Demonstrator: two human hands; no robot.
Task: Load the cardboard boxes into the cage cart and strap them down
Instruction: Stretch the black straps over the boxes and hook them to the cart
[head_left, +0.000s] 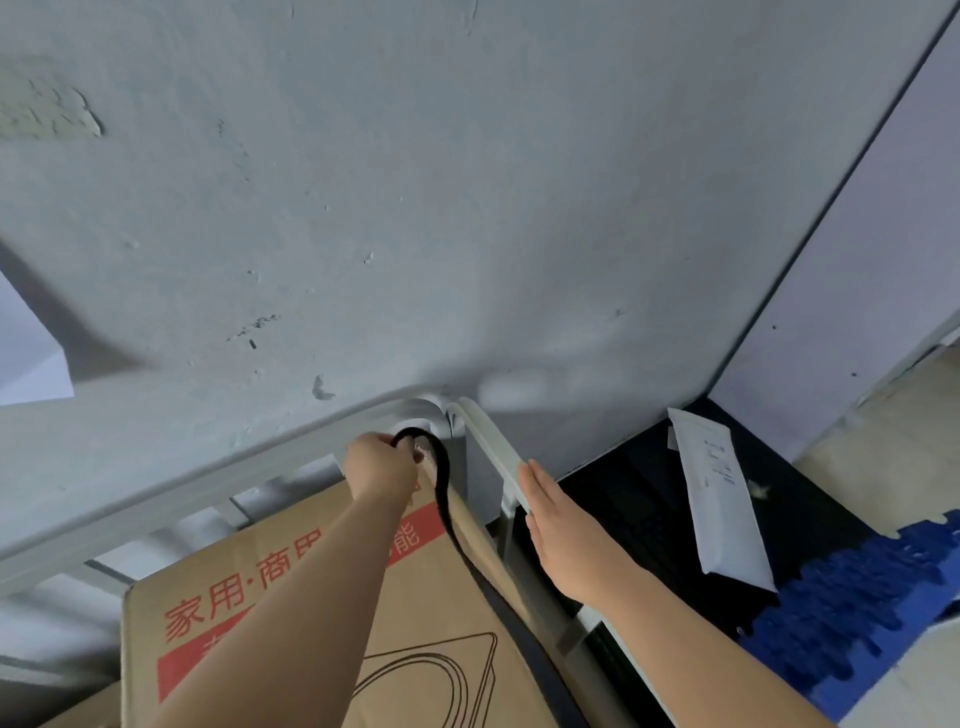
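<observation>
The black strap (442, 488) runs up along the right edge of the cardboard box (270, 597) to the far right corner of the cage cart (208, 480). There the left hand (382, 465) grips its looped end. It looks limp and light, best held near that end. The right hand (558, 519) lies flat, fingers straight, on the cart's right rail (488, 441).

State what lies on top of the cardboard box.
A black strap runs along its right edge, its looped end gripped by the left hand. The forearm hides part of the cardboard box.
</observation>
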